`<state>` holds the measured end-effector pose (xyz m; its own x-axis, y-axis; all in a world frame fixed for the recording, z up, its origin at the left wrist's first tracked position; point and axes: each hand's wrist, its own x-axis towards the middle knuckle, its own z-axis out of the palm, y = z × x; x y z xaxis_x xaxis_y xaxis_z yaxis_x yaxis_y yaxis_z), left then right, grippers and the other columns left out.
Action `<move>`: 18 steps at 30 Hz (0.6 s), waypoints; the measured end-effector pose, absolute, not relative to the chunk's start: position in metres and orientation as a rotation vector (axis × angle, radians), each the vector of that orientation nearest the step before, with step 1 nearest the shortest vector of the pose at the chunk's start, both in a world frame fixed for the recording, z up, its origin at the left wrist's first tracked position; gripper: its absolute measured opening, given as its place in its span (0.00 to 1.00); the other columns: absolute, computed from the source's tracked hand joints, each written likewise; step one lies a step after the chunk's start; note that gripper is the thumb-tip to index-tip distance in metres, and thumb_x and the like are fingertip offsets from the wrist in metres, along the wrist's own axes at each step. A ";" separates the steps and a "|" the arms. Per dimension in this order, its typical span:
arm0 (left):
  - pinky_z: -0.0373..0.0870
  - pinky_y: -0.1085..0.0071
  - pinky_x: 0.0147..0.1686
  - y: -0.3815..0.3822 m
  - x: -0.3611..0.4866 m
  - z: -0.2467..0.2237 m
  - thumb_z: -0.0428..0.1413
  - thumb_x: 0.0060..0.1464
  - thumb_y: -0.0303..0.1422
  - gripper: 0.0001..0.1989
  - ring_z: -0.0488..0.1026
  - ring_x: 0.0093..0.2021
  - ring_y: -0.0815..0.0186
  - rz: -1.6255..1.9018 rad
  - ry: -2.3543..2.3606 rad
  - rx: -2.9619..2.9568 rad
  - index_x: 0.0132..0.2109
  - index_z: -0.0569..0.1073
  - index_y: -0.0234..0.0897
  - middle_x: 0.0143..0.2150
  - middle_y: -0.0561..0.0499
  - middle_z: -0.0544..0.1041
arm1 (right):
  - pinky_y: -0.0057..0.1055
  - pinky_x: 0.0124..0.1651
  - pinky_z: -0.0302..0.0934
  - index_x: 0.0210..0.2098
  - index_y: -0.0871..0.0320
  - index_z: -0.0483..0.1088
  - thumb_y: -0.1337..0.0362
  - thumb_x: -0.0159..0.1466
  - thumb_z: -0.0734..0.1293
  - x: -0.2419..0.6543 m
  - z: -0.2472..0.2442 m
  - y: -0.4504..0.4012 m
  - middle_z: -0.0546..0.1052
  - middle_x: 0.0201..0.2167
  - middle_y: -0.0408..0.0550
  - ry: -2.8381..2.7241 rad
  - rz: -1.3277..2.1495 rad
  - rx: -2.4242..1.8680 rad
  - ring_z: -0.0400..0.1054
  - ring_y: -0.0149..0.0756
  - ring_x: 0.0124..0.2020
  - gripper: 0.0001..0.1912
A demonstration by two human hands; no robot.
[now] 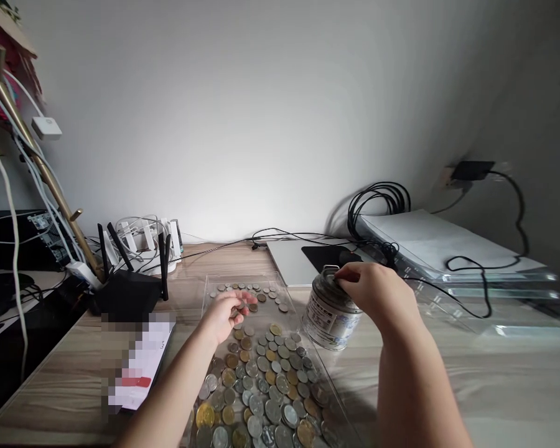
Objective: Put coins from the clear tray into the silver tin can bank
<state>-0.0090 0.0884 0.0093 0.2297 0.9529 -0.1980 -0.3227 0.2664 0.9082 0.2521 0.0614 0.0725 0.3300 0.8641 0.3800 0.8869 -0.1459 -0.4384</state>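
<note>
Shiny metal coins (261,379), clear plastic tray (208,287), wood-grain desk (471,373)
</note>
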 end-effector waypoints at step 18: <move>0.46 0.81 0.10 0.085 -0.008 0.007 0.50 0.54 0.32 0.11 0.64 0.14 0.75 0.982 0.851 0.965 0.43 0.70 0.32 0.24 0.48 0.74 | 0.26 0.30 0.57 0.27 0.57 0.75 0.62 0.58 0.61 0.136 0.029 0.079 0.75 0.25 0.46 -2.053 0.355 -1.180 0.66 0.31 0.26 0.11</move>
<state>-0.0077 0.0846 0.0067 0.3248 0.9343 -0.1467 -0.2775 0.2425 0.9296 0.1364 0.0787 0.0291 -0.3125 0.8332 0.4561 0.6317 0.5409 -0.5553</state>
